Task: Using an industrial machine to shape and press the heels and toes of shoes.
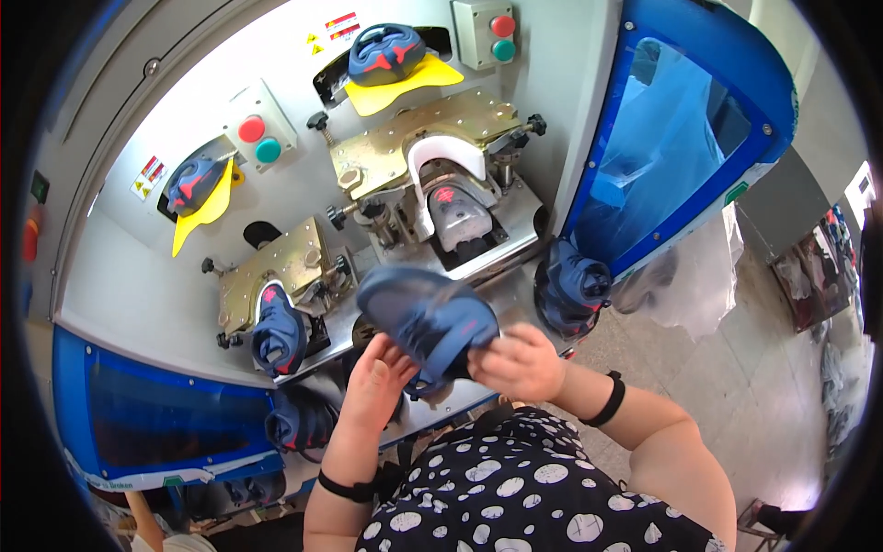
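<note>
A dark blue shoe upper [432,317] with laces is held up in front of me, slightly smeared by motion, its rounded end pointing up and left. My right hand [520,363] grips it at its right end, fingers bent round the edge. At its lower left edge, my left hand [377,382] has its fingertips closed against the upper, the palm facing up. Just beyond is the right station of the machine, whose grey shoe-shaped mould [460,216] has a red mark and a white curved pad [451,155] around it. A blue shoe upper [278,336] sits on the left station.
More blue uppers rest in yellow-lipped openings, one at the top [386,55] and one at left [195,184]. Another upper [572,287] stands on the right ledge, one [299,419] at lower left. Red and green buttons [502,39] are on the wall. A blue windowed door [681,138] stands right.
</note>
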A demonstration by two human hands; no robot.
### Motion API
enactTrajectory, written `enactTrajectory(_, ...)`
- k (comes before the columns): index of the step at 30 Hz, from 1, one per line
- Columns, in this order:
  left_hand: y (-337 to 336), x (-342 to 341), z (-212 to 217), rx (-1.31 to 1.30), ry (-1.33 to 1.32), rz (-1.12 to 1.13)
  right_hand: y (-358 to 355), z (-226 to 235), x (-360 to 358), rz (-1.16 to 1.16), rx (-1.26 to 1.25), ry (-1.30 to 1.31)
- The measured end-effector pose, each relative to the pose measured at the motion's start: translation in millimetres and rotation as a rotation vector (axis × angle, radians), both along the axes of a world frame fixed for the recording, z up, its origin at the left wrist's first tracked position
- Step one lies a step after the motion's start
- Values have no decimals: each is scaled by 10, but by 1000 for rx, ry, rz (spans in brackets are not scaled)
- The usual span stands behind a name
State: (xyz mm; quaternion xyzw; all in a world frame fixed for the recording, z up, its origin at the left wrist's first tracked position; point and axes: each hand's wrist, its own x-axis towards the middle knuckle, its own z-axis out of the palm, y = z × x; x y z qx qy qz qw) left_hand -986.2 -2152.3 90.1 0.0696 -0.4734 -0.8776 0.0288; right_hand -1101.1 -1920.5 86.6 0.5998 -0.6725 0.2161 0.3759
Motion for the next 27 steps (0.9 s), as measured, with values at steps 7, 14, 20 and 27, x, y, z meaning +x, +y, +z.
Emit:
enactTrajectory(7,217,-151,267,227,135,-59,345,-151,169,-12,42,-31)
enactTrajectory(14,453,-313,257,195,90,-175,727,-288,214,-164,-33,12)
enactTrajectory(20,526,-593,166,-232,-126,-24,1037,-215,164,-227,68,-315)
enactTrajectory(27,502,-565,64,-351,-206,-101,1309,-158,-529,-580,-165,-599)
